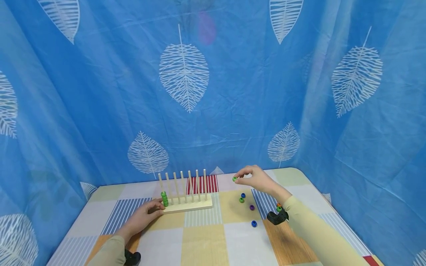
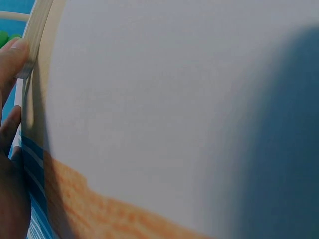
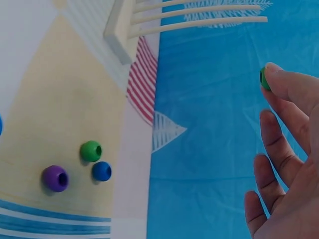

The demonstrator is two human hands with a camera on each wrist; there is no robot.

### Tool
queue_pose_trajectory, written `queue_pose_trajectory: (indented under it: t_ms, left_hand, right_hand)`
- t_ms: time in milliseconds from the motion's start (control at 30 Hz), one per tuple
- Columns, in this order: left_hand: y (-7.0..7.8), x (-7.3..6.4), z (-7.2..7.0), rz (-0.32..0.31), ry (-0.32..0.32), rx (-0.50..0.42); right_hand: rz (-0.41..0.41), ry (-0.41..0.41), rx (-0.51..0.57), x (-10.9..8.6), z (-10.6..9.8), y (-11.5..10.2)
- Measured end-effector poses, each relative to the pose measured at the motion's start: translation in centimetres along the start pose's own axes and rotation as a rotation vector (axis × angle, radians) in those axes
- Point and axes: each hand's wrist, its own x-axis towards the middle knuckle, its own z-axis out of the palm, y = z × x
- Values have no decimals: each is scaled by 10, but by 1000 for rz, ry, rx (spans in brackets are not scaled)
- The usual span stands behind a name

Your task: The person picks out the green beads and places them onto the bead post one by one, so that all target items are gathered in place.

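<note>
A pale wooden peg rack [image 1: 196,205] with several upright pegs stands on the table, left of centre. Green beads [image 1: 164,200] are stacked on its leftmost peg; the other pegs are bare. My left hand [image 1: 144,217] holds the rack's left end, with its thumb [image 2: 14,57] against the base in the left wrist view. Raised to the right of the rack, my right hand [image 1: 255,179] pinches a green bead [image 3: 263,78] between thumb and index finger. Its other fingers are spread apart, slightly bent.
Below the right hand lie a blue bead [image 1: 243,195], a green bead [image 3: 91,151], a purple bead [image 3: 55,179] and, nearer me, another blue bead [image 1: 254,224]. Orange and green beads [image 1: 279,208] show beside the right wrist. A blue leaf-print curtain [image 1: 233,111] surrounds the patchwork-covered table [image 1: 203,240].
</note>
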Motion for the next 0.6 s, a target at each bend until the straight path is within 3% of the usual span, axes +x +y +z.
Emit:
queue_pose_trajectory:
  t_ms: [600]
  left_hand:
    - [-2, -1, -2, 14, -2, 13]
  right_hand:
    - [-55, -50, -7, 32, -9, -37]
